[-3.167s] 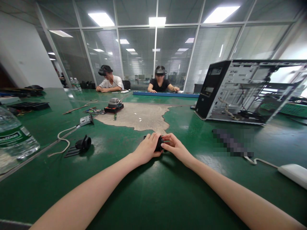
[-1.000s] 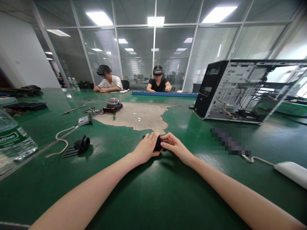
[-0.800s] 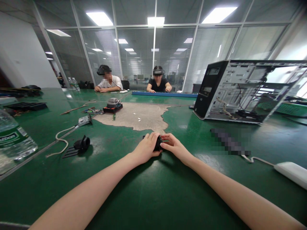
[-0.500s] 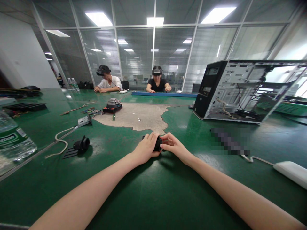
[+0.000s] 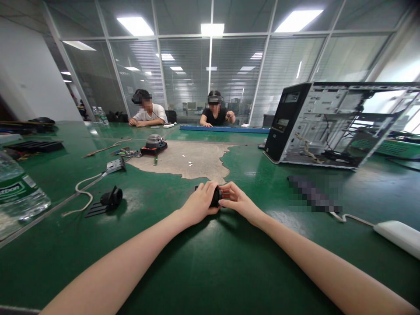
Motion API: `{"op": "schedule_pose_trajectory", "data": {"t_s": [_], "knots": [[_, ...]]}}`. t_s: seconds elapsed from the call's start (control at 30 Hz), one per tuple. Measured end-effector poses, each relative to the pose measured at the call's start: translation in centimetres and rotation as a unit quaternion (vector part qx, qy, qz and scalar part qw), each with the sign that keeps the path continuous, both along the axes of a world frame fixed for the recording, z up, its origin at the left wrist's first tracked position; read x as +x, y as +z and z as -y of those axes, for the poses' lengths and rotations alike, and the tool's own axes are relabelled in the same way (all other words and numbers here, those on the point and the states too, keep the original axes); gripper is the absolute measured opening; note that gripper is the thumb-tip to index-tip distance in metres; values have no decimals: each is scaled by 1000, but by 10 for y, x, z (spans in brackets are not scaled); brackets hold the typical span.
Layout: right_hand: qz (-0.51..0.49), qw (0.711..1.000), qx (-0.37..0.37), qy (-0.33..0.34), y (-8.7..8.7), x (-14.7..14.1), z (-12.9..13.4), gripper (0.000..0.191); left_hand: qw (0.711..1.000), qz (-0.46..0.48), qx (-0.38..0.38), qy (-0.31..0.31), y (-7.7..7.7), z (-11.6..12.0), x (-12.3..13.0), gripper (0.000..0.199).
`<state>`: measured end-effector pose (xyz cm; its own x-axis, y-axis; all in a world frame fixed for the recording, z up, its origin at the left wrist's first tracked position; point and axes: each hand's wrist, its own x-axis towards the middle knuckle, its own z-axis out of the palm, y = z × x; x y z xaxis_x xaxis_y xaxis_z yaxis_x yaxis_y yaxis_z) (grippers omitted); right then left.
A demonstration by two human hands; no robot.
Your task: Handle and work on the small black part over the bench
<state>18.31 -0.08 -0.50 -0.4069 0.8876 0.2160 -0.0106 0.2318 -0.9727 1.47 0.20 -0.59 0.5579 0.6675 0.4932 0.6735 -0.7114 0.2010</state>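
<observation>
A small black plastic part [image 5: 215, 199] is between my two hands, just above or on the green table; I cannot make out its exact kind. My left hand [image 5: 201, 200] wraps around it from the left, covering most of it, with a dark corner showing past the fingers. At its right end, the thumb and fingertips of my right hand [image 5: 235, 197] pinch the part. Off to the left lies another black plastic piece [image 5: 111, 197] with a round end and thin prongs.
An opened computer case [image 5: 315, 127] stands on the green table [image 5: 210, 271] at right, near a white power strip [image 5: 397, 236]. On the left are a water bottle [image 5: 19, 188], a cable [image 5: 78, 188] and a metal box [image 5: 115, 165]. Two people sit across the table.
My left hand stays around the black part, while my right fingertips have shifted very slightly on its end. Across the table, the person in black has raised one hand.
</observation>
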Motion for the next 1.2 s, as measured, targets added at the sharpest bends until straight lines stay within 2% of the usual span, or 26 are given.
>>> {"op": "schedule_pose_trajectory", "data": {"t_s": [0.2, 0.43, 0.57, 0.83, 1.2], "knots": [[-18, 1000, 5, -10, 0, -2, 0, 20, 1000, 6, -2, 0, 1, 1, 1, 54], [-2, 1000, 2, -21, -2, 0, -2, 27, 1000, 10, -4, -4, 0, 1, 0, 51], [4, 1000, -3, -3, -1, 1, -2, 30, 1000, 10, -3, -1, 0, 0, 1, 52], [-19, 1000, -2, -7, 1, 0, 0, 21, 1000, 9, 0, -5, 1, 1, 1, 53], [-6, 1000, -13, -3, -4, 1, -4, 30, 1000, 13, -3, -3, 0, 1, 1, 52]]}}
